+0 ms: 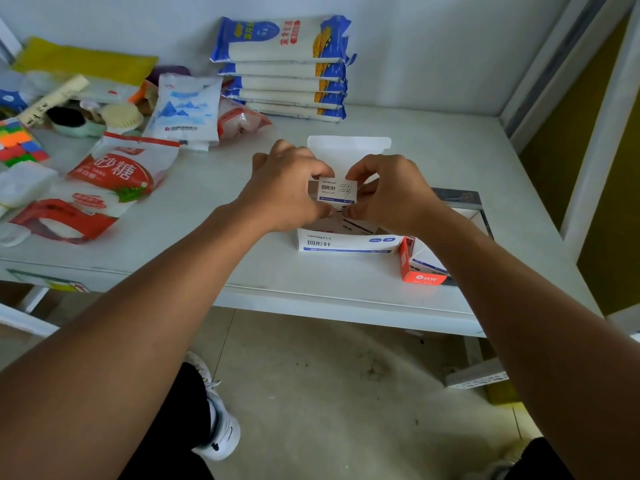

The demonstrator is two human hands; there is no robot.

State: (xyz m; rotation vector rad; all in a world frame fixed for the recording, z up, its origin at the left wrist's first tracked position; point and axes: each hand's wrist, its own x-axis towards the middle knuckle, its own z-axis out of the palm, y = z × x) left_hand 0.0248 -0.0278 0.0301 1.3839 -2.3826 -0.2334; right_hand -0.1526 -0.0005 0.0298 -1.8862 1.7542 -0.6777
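Observation:
A small white paper-clip box [337,190] with blue print is held just above an open white carton [346,244] on the white table [214,251]. My left hand [284,192] pinches the small box's left side. On its right side my right hand [391,192] pinches it with curled fingers. The carton's lid [348,147] stands open behind my hands. More small boxes lie inside the carton, mostly hidden by my hands.
An open red box [420,268] sits right of the carton near the table's front edge. Sugar bags [114,174], a colour cube [19,143] and brushes crowd the left. Stacked blue-white packs [287,71] lean on the back wall. A grey tray [460,199] lies at right.

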